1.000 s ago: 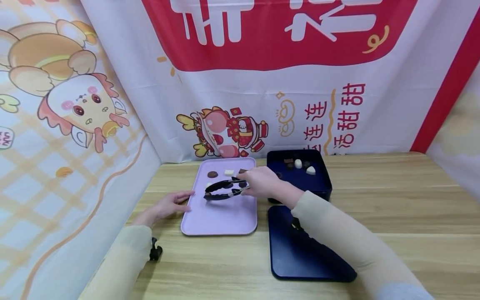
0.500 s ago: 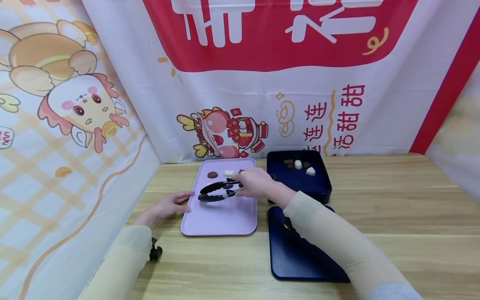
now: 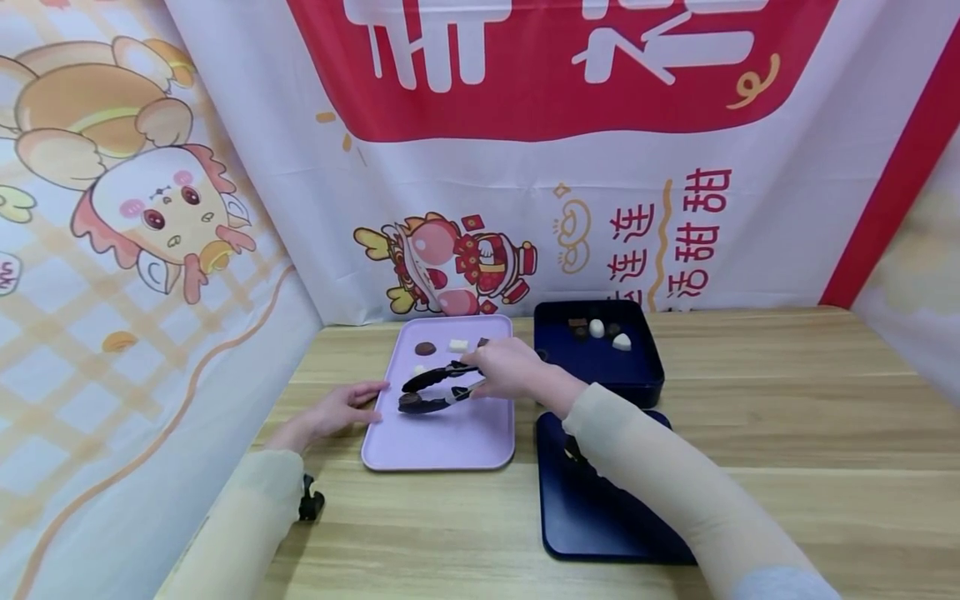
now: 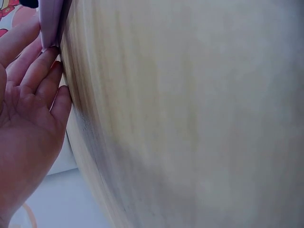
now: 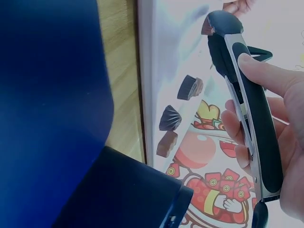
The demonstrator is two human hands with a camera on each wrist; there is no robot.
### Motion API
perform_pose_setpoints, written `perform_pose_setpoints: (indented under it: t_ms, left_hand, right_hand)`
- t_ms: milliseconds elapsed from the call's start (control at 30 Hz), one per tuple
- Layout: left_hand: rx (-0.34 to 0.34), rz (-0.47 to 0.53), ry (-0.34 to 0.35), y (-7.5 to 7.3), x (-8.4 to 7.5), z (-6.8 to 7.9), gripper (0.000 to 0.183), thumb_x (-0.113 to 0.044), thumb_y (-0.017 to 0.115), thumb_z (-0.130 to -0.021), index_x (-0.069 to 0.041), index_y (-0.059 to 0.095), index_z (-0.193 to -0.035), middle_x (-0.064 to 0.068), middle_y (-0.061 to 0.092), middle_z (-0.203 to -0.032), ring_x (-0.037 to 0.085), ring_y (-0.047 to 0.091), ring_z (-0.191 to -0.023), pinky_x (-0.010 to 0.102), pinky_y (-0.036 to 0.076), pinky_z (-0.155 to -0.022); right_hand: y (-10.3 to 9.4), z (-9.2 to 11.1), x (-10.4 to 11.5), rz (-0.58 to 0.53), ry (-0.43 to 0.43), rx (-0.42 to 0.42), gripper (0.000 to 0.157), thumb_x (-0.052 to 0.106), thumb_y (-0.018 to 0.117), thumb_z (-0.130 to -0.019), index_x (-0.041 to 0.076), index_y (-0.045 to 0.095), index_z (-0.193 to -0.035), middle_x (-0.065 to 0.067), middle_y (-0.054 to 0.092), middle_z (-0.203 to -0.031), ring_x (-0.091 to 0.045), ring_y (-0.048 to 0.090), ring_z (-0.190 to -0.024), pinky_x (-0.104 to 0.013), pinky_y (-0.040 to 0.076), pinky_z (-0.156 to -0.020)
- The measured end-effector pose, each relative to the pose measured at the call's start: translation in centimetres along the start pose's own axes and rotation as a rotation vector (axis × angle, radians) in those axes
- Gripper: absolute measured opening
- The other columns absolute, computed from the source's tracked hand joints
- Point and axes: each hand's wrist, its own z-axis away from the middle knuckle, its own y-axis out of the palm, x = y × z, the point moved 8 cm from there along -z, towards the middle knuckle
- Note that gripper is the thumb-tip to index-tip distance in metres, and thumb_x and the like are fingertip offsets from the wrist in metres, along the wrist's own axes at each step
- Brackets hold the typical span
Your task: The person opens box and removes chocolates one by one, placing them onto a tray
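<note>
My right hand (image 3: 512,367) grips black-and-silver tongs (image 5: 260,128) above a lilac tray (image 3: 450,442). In the head view the tongs' arms stand apart, with a dark chocolate (image 3: 409,400) at the tip of the nearer arm. Whether it is pinched, I cannot tell. Beside the left edge of the tray, my left hand (image 3: 337,412) touches the rim with fairly straight fingers (image 4: 40,66). Farther back on the tray lie a round brown chocolate (image 3: 425,348) and a white one (image 3: 458,345). Several dark pieces, such as a ridged chocolate (image 5: 170,118), show in the right wrist view.
Right of the tray stands a dark blue box (image 3: 654,385) holding several brown and white chocolates. In front of it lies a flat dark blue lid (image 3: 600,517), partly under my right forearm. A printed cloth (image 3: 480,183) hangs behind the wooden table (image 3: 420,533).
The tongs have shifted a little left over the tray, and their arms now stand wider apart. A dark chocolate shows more plainly at the near tip. My left hand stays at the rim.
</note>
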Motion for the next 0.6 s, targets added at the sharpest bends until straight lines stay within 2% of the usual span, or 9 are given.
perform_pose_setpoints:
  t_ms: [400, 600]
  left_hand:
    - [-0.003, -0.006, 0.0, -0.15, -0.12, -0.07, 0.068, -0.015, 0.071, -0.088, -0.003, 0.04, -0.147, 0.023, 0.033, -0.149, 0.037, 0.025, -0.141, 0.051, 0.014, -0.115]
    - [-0.006, -0.013, -0.005, -0.08, -0.18, 0.02, 0.068, -0.015, 0.071, -0.088, -0.004, 0.039, -0.147, 0.022, 0.033, -0.15, 0.037, 0.026, -0.14, 0.052, 0.013, -0.115]
  right_hand:
    - [0.17, 0.65, -0.21, 0.008, -0.004, 0.021, 0.045, 0.04, 0.078, -0.081, 0.02, 0.068, -0.12, 0.002, 0.072, -0.095, -0.014, 0.063, -0.081, -0.037, 0.054, -0.067]
    - [0.45, 0.83, -0.53, -0.012, 0.019, 0.047, 0.048, 0.041, 0.077, -0.082, 0.021, 0.067, -0.124, 0.0, 0.072, -0.103, -0.015, 0.064, -0.085, -0.038, 0.055, -0.07]
